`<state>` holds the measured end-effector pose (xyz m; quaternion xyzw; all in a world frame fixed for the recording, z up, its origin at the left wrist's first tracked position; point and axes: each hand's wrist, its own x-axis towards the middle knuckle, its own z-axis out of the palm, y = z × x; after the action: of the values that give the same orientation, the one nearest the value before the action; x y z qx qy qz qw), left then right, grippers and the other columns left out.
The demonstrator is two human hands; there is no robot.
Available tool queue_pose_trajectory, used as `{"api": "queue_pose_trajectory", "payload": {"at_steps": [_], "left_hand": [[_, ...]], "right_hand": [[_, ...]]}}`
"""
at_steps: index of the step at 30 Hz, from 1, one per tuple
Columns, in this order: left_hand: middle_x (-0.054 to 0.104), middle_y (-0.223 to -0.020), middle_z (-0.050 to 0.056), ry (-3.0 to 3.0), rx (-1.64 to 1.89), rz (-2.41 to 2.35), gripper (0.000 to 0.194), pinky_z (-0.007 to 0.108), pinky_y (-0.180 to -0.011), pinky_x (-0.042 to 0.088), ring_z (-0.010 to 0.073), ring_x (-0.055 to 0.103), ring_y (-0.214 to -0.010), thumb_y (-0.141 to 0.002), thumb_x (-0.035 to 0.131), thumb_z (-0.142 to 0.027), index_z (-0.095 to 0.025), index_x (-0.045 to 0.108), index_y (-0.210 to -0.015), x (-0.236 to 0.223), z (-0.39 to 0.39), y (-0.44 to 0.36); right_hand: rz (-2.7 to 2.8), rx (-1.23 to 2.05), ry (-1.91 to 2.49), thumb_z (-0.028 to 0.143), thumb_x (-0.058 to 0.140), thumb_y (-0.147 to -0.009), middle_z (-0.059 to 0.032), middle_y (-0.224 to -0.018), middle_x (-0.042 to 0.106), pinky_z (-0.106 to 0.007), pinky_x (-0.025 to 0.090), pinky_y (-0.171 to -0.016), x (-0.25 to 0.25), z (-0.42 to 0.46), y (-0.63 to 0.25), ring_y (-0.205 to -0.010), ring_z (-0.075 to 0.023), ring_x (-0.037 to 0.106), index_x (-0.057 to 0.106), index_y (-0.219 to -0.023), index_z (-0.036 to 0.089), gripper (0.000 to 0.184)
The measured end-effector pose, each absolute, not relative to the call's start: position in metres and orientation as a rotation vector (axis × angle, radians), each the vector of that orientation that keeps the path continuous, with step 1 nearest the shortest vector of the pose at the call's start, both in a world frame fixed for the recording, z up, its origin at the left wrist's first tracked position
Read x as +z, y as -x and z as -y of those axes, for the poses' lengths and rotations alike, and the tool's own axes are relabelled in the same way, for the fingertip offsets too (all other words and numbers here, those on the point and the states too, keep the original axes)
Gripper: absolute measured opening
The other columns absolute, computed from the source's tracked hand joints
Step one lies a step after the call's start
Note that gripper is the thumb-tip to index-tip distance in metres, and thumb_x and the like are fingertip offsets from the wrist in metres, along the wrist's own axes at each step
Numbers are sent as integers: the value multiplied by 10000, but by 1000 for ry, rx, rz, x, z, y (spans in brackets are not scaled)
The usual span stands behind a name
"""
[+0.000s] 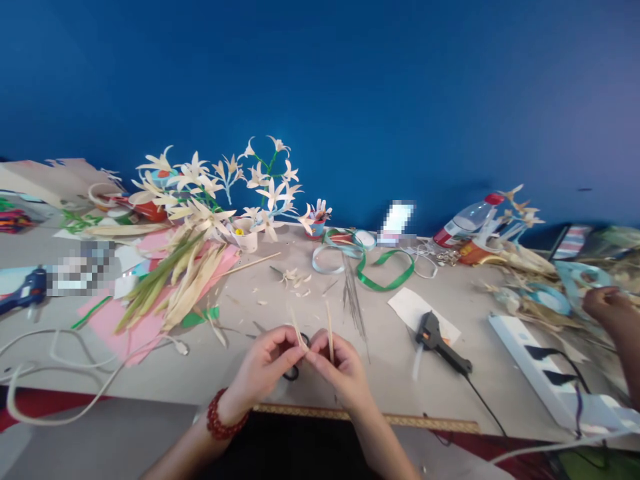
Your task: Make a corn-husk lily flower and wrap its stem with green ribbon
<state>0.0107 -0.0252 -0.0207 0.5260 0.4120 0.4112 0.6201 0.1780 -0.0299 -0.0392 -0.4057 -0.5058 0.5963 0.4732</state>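
Observation:
Near the table's front edge, my left hand (270, 363) pinches a thin pale strip (297, 325) that looks like dried husk. Beside it, my right hand (345, 370) is closed on another narrow pale strip (329, 323), which stands nearly upright. The thumbs and fingertips of both hands meet or almost meet between the strips. Behind my left fingers a black loop (291, 375), apparently a scissors handle, partly shows. Small pale petals (293, 276) and scraps lie beyond my hands, with a bundle of thin wires (353, 297) to their right.
Husk flowers (273, 193) stand at the back left, above husks (193, 280) on pink paper (95, 320). Green ribbon (385, 283), a black glue gun (443, 343) and a power strip (530, 367) lie right. Another person's hand (607, 307) reaches in there. A wooden ruler (425, 423) lines the front edge.

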Motion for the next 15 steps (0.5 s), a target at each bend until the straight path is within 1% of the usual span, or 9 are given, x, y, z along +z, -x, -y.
{"api": "queue_pose_trajectory", "payload": {"at_steps": [4, 7, 9, 13, 15], "left_hand": [[551, -754, 6, -1261, 947, -969, 186, 242, -640, 412, 130, 508, -693, -903, 550, -312, -159, 601, -809, -17, 26, -10], [550, -736, 4, -1283, 980, -1001, 202, 246, -641, 409, 136, 507, -688, -921, 511, -294, -167, 579, -780, -19, 27, -12], [543, -716, 3, -1337, 999, -1040, 220, 250, -644, 402, 141, 504, -682, -928, 490, -279, -172, 560, -750, -21, 28, -12], [538, -698, 3, -1580, 974, -1094, 228, 259, -660, 390, 148, 510, -682, -931, 461, -231, -177, 557, -732, -19, 27, -12], [537, -700, 2, -1663, 960, -1092, 221, 256, -659, 385, 146, 512, -679, -928, 454, -208, -179, 548, -730, -17, 27, -11]], "right_hand": [[920, 1699, 970, 405, 726, -772, 86, -538, 398, -200, 176, -417, -44, 35, -173, -426, -49, 225, 503, -718, 194, 311], [870, 1734, 988, 418, 730, -763, 96, -522, 378, -193, 156, -408, -41, 37, -170, -418, -44, 204, 493, -720, 195, 328], [959, 1668, 1016, 429, 715, -777, 87, -536, 383, -191, 184, -423, -36, 36, -169, -442, -52, 241, 507, -724, 189, 322], [1146, 1565, 1032, 432, 719, -775, 54, -619, 468, -205, 296, -487, -23, 29, -169, -517, -81, 374, 522, -777, 194, 310], [1175, 1579, 1043, 429, 722, -772, 55, -620, 470, -210, 310, -497, -20, 25, -169, -527, -87, 388, 513, -778, 198, 313]]}}
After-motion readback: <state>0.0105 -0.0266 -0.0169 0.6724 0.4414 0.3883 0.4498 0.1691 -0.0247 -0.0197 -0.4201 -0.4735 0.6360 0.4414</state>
